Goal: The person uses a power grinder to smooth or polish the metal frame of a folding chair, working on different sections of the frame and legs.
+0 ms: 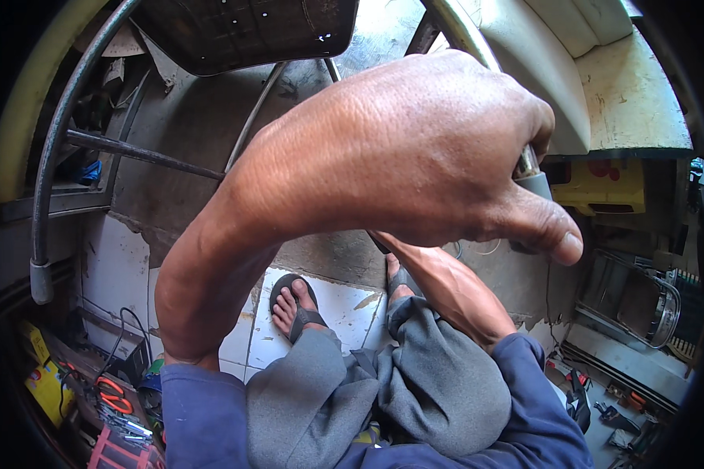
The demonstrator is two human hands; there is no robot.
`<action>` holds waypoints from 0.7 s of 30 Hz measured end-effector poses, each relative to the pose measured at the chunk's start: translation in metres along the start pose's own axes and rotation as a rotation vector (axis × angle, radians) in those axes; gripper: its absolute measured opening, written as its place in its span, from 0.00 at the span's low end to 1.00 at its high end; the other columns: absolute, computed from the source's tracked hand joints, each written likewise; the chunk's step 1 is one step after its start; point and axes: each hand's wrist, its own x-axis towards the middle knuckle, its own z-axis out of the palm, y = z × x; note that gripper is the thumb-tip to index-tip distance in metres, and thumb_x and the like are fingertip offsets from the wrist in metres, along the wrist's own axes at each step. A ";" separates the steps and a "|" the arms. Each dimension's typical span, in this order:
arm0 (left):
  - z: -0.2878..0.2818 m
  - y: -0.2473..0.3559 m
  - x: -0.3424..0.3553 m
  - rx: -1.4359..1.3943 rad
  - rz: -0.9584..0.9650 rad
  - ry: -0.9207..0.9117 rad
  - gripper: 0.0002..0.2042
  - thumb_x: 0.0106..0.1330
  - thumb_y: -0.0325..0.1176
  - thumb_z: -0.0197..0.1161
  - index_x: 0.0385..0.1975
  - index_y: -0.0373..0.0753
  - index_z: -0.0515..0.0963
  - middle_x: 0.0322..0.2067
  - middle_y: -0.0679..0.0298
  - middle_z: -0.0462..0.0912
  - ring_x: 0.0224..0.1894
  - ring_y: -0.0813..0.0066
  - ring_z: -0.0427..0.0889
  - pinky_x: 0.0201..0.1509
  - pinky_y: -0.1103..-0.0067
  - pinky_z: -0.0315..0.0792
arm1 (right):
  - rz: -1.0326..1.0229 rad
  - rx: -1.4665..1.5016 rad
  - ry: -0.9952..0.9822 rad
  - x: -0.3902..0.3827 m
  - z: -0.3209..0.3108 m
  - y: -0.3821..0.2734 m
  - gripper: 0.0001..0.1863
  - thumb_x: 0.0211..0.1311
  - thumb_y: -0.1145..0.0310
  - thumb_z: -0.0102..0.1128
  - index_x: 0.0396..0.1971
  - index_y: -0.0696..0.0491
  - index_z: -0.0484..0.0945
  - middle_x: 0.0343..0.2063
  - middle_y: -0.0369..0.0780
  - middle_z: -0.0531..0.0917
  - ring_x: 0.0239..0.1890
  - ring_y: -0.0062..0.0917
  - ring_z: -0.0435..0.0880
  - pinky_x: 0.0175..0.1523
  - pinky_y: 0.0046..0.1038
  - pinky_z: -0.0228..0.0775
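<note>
Nearest of all, the left hand (414,148) reaches across the middle of the view, its back toward the camera. Its fingers (543,129) are clamped around one tube of a metal chair frame (465,31), curling over the far side (the fingertips are hidden), while the thumb stands apart, just beside the grey end cap (534,185). The right forearm (454,285) rises from the lower right and passes beneath the left hand, which covers the right hand, so I cannot tell how its fingers stand.

Below the arms are blue sleeves (203,414) and grey trousers (446,391), with a sandalled foot (288,309) on white floor tiles (352,305). On the left side of the frame, a second curved tube ends in another grey cap (41,281), and the dark seat panel (250,31) shows at the top.

Lower left lies a tool with orange loop handles (116,396), near a yellow item (51,391) (partly cut by the dark rim). Farther off at upper right stands a cream padded seat (536,62), with a yellow object (602,186) under its edge.
</note>
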 end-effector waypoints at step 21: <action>0.001 0.000 0.000 -0.051 -0.003 0.001 0.35 0.59 0.63 0.72 0.30 0.26 0.84 0.22 0.43 0.83 0.34 0.45 0.89 0.44 0.61 0.83 | -0.106 0.216 -0.041 0.025 0.000 0.018 0.33 0.78 0.58 0.45 0.75 0.62 0.58 0.73 0.52 0.67 0.73 0.30 0.69 0.78 0.27 0.57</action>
